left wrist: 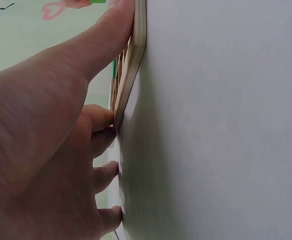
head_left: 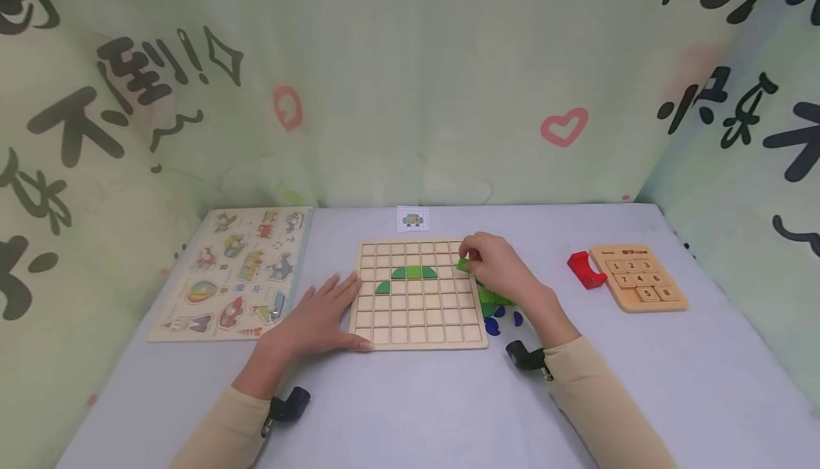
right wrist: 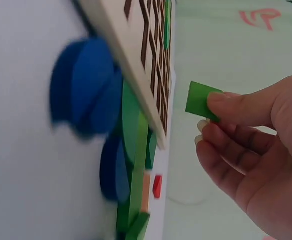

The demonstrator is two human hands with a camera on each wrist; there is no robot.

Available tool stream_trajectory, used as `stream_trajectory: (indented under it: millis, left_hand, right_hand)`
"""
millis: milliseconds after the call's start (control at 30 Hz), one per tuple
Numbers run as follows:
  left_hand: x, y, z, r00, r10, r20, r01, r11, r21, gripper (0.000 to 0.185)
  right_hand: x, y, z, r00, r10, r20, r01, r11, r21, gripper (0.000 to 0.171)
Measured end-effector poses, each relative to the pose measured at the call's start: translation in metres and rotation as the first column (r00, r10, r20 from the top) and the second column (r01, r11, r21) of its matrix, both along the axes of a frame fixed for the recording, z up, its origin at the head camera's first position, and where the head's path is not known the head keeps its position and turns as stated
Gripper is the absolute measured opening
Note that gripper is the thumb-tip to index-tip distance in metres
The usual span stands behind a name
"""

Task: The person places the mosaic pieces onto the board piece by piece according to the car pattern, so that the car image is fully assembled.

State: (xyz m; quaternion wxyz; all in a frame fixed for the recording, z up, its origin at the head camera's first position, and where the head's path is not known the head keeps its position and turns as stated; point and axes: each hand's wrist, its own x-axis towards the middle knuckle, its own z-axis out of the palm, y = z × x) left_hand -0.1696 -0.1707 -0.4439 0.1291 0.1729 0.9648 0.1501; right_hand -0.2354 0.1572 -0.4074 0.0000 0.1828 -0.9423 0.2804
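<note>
A wooden grid board (head_left: 416,319) lies flat in the middle of the table, with dark and light green pieces (head_left: 414,272) set in its upper cells and a dark green quarter-round piece (head_left: 383,287) below them to the left. My left hand (head_left: 323,316) rests with fingers spread along the board's left edge, thumb at the front corner. Over the board's upper right edge, my right hand (head_left: 502,266) pinches a light green square tile (right wrist: 200,100) between thumb and fingers, held above the surface. Behind the board lies a small picture card (head_left: 413,219).
Loose green pieces (head_left: 496,298) and blue pieces (head_left: 492,326) lie against the board's right side. Farther right are a red arch block (head_left: 586,270) and a wooden number puzzle (head_left: 640,280). A picture puzzle board (head_left: 240,277) lies at the left.
</note>
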Motion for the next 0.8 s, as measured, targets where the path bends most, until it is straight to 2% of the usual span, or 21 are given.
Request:
stream_trajectory:
  millis: [233,467,800]
  left_hand:
    - [0.003,-0.001,0.002,1.000,0.013,0.000,-0.013,1.000,0.024,0.122]
    - [0.003,-0.002,0.000,1.000,0.012,-0.002,-0.012,1.000,0.026,0.123]
    - [0.000,0.000,-0.001,1.000,-0.012,-0.011,0.012,1.000,0.022,0.121]
  right_hand:
    - [0.002,-0.033,-0.001,0.997,0.080,0.013,-0.079,0.994,-0.075,0.014]
    - [0.002,-0.068,-0.001,0.988,0.155,-0.017,-0.156,0.982,-0.105,0.017]
    - [0.002,-0.095,-0.012,0.985,0.159,0.065,-0.155,0.986,-0.060,0.016]
